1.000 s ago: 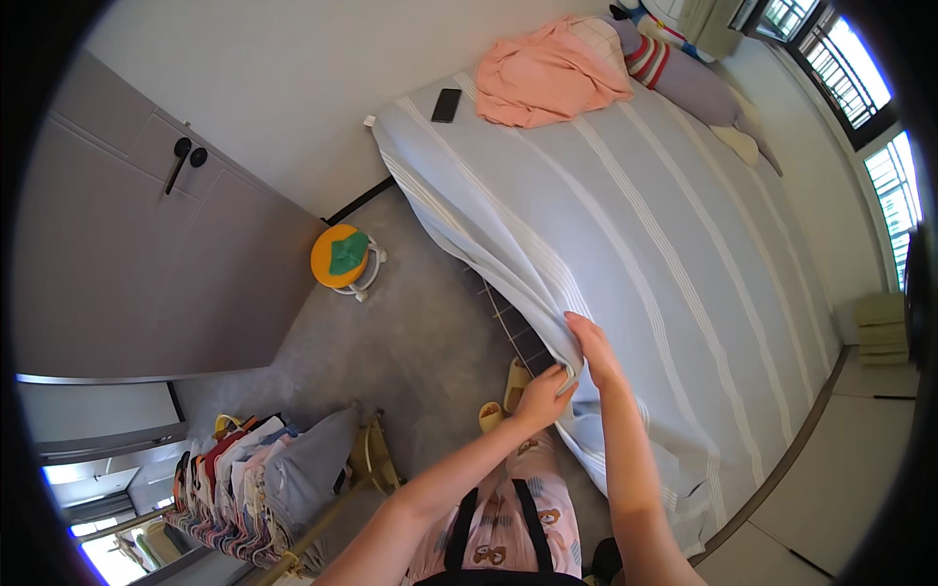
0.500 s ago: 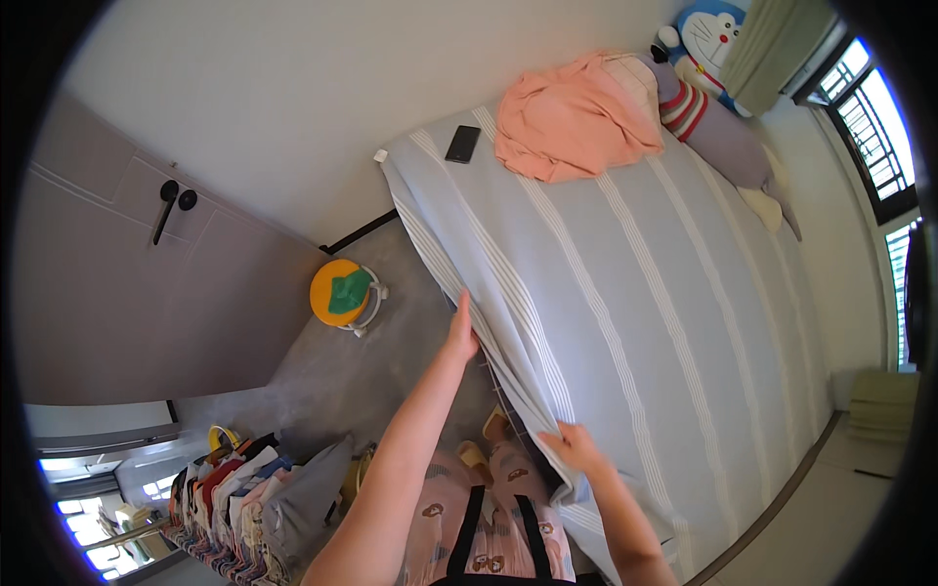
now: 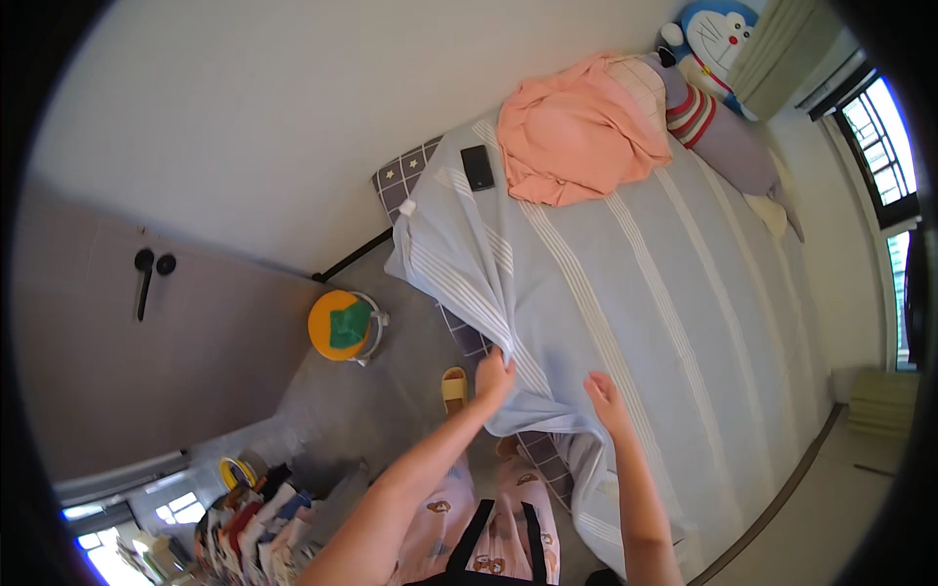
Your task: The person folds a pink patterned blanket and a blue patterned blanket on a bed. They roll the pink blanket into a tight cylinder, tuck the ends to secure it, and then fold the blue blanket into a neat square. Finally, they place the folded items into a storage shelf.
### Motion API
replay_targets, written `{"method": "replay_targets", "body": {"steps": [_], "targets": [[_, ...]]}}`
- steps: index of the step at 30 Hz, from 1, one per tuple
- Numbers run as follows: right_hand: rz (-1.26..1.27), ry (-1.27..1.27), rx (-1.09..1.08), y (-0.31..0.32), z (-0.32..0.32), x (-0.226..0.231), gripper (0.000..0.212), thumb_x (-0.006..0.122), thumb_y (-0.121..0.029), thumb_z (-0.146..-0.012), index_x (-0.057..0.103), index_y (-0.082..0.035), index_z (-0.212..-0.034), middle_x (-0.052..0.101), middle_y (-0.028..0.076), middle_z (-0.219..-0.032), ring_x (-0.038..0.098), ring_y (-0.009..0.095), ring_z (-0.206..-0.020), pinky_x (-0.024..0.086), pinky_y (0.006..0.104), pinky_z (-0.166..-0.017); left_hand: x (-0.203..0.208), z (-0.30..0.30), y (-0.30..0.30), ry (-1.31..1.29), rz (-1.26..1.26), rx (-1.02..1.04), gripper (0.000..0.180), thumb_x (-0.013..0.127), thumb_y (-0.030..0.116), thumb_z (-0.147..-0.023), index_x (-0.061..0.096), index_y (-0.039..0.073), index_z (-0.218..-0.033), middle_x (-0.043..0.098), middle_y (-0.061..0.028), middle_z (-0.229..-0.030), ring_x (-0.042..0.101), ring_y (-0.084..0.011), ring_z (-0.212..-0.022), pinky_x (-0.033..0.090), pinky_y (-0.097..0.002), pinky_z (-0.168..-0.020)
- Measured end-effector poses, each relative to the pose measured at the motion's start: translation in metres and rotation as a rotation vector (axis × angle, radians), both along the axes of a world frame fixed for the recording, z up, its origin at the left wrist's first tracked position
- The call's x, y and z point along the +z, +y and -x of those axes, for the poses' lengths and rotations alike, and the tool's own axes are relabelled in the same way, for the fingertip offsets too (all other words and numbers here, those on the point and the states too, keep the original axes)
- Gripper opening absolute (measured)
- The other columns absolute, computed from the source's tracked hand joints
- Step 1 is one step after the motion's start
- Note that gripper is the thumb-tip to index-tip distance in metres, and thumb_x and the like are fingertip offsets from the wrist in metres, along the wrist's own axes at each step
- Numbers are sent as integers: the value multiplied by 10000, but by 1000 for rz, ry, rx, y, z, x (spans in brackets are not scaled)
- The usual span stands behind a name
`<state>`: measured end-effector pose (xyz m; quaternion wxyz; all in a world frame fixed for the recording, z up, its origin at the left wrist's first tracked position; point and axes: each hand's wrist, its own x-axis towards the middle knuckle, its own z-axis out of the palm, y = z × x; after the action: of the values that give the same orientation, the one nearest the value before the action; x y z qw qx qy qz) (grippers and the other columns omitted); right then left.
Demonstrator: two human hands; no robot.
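Note:
My left hand is closed around the near-left edge of a light grey-blue striped bed sheet, which is lifted and bunched into folds. Beneath the raised edge shows a dark checked mattress cover, with stars at its far-left corner. Over the sheet, to the right of those folds, is my right hand; its fingers are loosely bent and I see nothing in them. A black phone and a crumpled salmon-pink cloth lie on the sheet's far part.
A yellow stool with a green cloth stands left of the bed near a grey door. One slipper is on the floor by my legs. Hanging clothes are at lower left. Plush toys sit at the far-right corner.
My left hand has taken hold of the sheet edge and drawn it toward the right, uncovering the dark checked cover. My right hand has moved up and slightly right, away from the edge.

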<state>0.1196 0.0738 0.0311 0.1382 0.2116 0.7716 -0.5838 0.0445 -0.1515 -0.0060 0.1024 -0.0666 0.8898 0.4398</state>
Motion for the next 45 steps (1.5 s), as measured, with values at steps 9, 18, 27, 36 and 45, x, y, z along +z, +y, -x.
{"method": "replay_targets", "body": {"steps": [9,18,27,36,45], "targets": [[-436,-94,30,-120,168,-14,429,523,-140,-759,473,-30,-1171,571,245,-1002,537,403,-950,442,402,-803,49,-15,-4,-162,-254,-425,327,539,132,-760,459,-9,-1043,579,-251,-833,550,-420,-758,447,-463,-652],[-278,70,-204,-47,53,-73,346,490,-60,-789,523,-53,-1133,611,140,-919,564,194,-858,433,304,-767,8,12,-45,-592,-428,-523,404,511,380,-852,570,17,-1018,634,-134,-901,610,-196,-834,461,-290,-741],[-158,-83,-382,49,-72,-36,352,481,-40,-807,519,-53,-1157,629,127,-923,555,135,-847,429,275,-742,-33,42,-2,-424,-49,-492,319,545,309,-814,598,30,-958,645,-100,-842,619,-198,-767,471,-301,-676],[-98,-76,-481,119,-135,-62,354,457,25,-807,525,-21,-1152,588,116,-1089,525,162,-1001,392,291,-867,-52,71,59,-489,-84,-549,276,542,248,-803,590,47,-985,637,-91,-852,609,-186,-779,470,-293,-681],[-598,21,-459,168,78,-85,452,601,-182,-758,495,23,-1146,531,214,-1115,496,324,-1060,379,380,-911,-100,134,37,-532,-57,-548,203,499,147,-844,564,28,-995,631,-82,-840,599,-135,-747,469,-244,-653]]}}
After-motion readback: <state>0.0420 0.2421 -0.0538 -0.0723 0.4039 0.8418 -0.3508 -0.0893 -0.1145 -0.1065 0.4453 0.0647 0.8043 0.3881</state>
